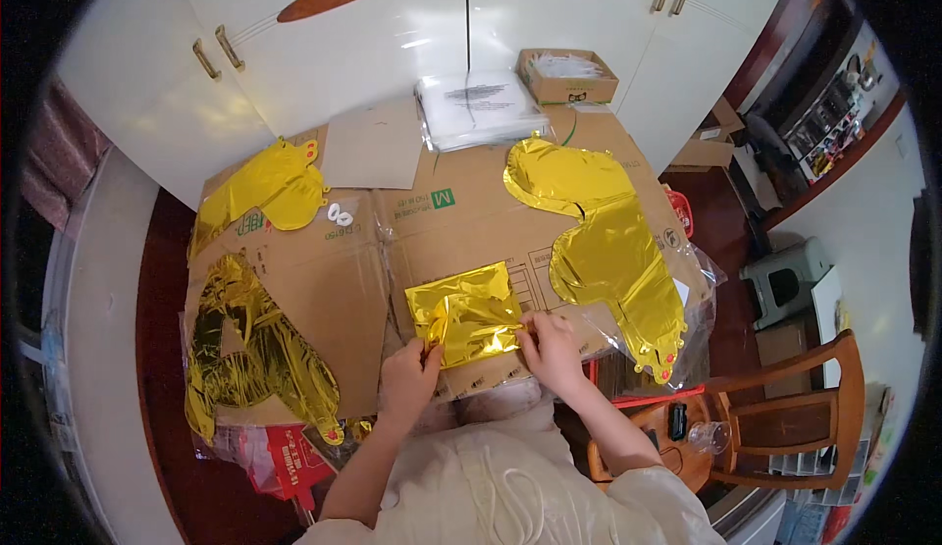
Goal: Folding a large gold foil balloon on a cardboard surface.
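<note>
A folded gold foil balloon (471, 310), roughly rectangular and wrinkled, lies at the near edge of the cardboard in front of me. My left hand (410, 376) pinches its lower left side between thumb and fingers. At its right side my right hand (551, 351) is closed on the edge. To the right, a flat gold foil balloon (608, 241) with a stepped outline stretches toward the near corner. An A-shaped gold foil balloon (280, 339) lies at the near left. Further back on that side is a pile of flat gold foil balloons (265, 187).
Flattened cardboard (442, 226) covers the work surface. A stack of clear plastic bags (479, 108) and an open carton (569, 79) stand at the back. Two small white rings (340, 215) lie left of middle. A wooden chair (785, 408) is at the right.
</note>
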`<state>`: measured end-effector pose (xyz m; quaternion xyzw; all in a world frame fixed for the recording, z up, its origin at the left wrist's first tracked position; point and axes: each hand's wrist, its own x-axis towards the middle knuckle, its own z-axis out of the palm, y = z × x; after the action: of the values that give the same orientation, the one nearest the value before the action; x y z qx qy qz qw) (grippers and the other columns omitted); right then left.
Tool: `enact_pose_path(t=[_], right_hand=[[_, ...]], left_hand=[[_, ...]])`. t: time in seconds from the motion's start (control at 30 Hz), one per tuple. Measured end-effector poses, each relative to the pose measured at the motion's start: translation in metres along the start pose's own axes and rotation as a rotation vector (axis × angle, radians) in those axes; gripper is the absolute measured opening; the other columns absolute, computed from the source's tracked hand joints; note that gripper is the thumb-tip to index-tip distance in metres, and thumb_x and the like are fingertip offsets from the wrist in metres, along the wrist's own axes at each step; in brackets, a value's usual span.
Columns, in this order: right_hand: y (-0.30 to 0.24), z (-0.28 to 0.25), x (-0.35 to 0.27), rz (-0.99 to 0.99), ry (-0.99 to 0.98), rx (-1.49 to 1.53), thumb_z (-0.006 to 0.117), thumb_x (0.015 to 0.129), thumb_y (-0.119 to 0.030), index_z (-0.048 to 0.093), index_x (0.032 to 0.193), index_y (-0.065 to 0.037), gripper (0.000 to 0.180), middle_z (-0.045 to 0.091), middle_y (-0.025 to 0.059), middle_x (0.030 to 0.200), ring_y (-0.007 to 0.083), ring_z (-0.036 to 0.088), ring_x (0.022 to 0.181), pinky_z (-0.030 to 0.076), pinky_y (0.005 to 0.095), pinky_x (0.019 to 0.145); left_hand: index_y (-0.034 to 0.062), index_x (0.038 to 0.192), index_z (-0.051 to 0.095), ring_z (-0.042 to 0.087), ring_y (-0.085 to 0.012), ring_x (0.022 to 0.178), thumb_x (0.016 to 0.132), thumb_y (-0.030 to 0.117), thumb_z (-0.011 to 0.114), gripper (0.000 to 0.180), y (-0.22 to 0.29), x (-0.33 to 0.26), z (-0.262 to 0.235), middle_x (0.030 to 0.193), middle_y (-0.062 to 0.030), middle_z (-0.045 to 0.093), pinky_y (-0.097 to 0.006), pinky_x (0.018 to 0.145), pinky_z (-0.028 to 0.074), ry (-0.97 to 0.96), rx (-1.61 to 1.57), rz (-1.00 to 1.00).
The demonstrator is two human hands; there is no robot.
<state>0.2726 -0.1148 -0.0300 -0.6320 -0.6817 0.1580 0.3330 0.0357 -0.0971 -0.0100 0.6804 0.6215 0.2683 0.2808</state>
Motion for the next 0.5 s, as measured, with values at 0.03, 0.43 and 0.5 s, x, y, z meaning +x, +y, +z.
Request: enact_pose_path(t=[0.03,0.43,0.5], right_hand=[[0.000,0.002,0.000,0.006,0.015,-0.010,0.066,0.087,-0.015,0.057,0.103,-0.005,0.020,0.064,0.0129,0.081,0.0328,0.060,0.079,0.042,0.0432,0.076],[0.003,0.006,-0.004,-0.102,0.097,-0.067,0.069,0.084,-0.015,0.054,0.106,-0.003,0.029,0.063,0.0147,0.086,0.0333,0.060,0.080,0.042,0.0442,0.076],[-0.001,0.001,-0.005,-0.101,0.095,-0.068,0.070,0.084,-0.015,0.053,0.106,-0.003,0.030,0.062,0.0144,0.088,0.0329,0.060,0.082,0.042,0.0441,0.077]], left_hand=[[-0.0012,0.081,0.059,0.063,-0.0389,0.066,0.088,0.023,0.065,0.026,0.000,0.000,0.001,0.070,-0.0204,0.062,-0.047,0.060,0.048,0.012,0.012,0.003],[0.0050,0.111,0.052,0.065,-0.0388,0.071,0.090,0.018,0.063,0.028,-0.007,0.000,0.014,0.076,-0.0184,0.066,-0.049,0.063,0.050,0.118,-0.031,-0.004],[0.0062,0.116,0.048,0.065,-0.0392,0.072,0.090,0.017,0.062,0.031,-0.005,0.000,0.013,0.077,-0.0181,0.066,-0.050,0.063,0.050,0.087,-0.025,-0.065]])
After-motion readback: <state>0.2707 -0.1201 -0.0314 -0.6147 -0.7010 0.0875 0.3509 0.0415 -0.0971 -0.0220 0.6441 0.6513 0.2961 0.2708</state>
